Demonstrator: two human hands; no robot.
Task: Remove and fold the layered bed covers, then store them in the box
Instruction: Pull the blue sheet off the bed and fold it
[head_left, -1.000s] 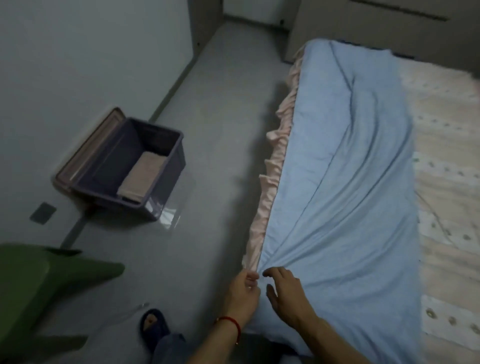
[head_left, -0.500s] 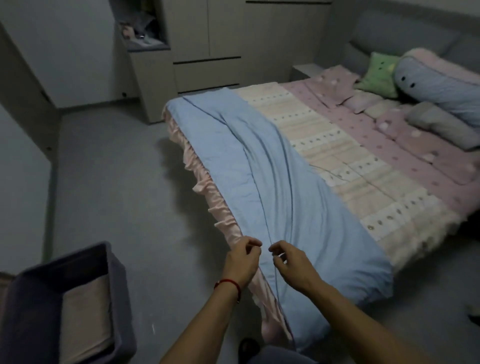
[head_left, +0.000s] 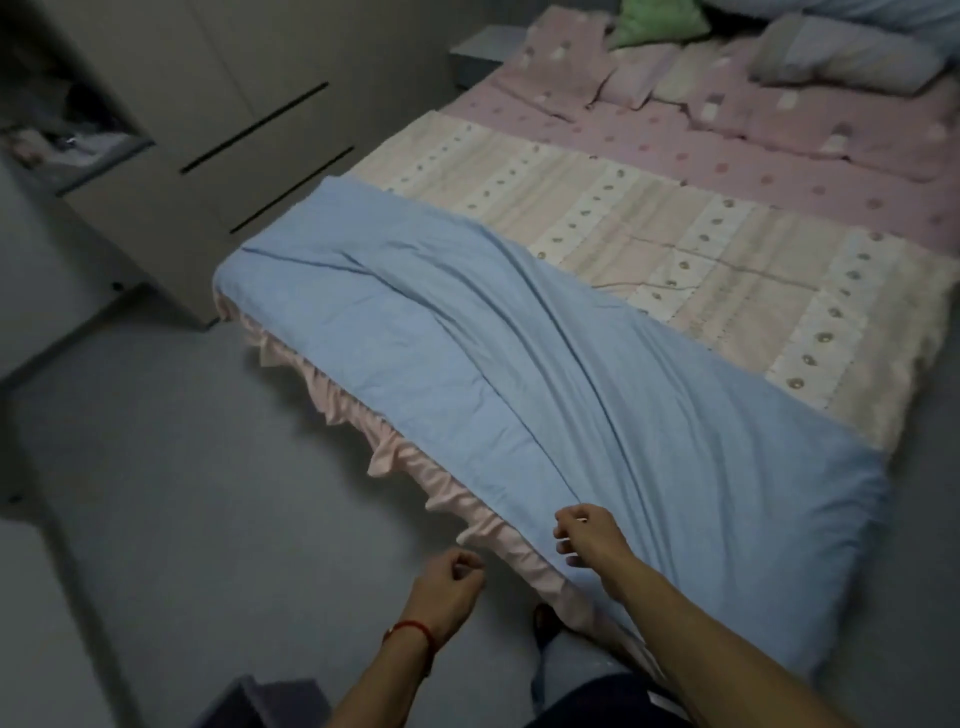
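While both hands sit at the bed's near corner, entries follow.

Hands: two. Left hand (head_left: 451, 576) is over the floor just off the bed edge, fingers curled into a fist, holding nothing visible; a red cord (head_left: 410, 630) circles its wrist. Right hand (head_left: 589, 535) rests on the blue cover, fingers curled; whether it pinches the fabric I cannot tell.

Covers: three layers counted. Blue cover (head_left: 519, 374) lies creased in a long band along the near side of the bed, on top. Striped cover (head_left: 675, 249), cream with small dots, lies beside it further in. Pink cover (head_left: 779, 140) with pale patches runs up to the head end.

Frill: one pink frill (head_left: 395, 447) hangs below the blue cover along the bed's edge.

Pillows: one green (head_left: 654, 21), one grey (head_left: 841, 62), plus two smaller flat ones; all at the head end, well apart from the hands.

Box: one dark corner (head_left: 270, 701) shows at the bottom edge, near the left forearm; the rest is cut off, contents not visible.

Cut off or unclear: green pillow clipped by the top edge. Dark shelf (head_left: 67, 130) at upper left holds clutter too blurred to name. Motion blur softens the whole frame.

Surroundings: cabinet (head_left: 218, 104) with two dark slots stands past the bed's far corner; grey floor (head_left: 182, 467); the person's leg (head_left: 597, 691) and a foot show between the forearms.
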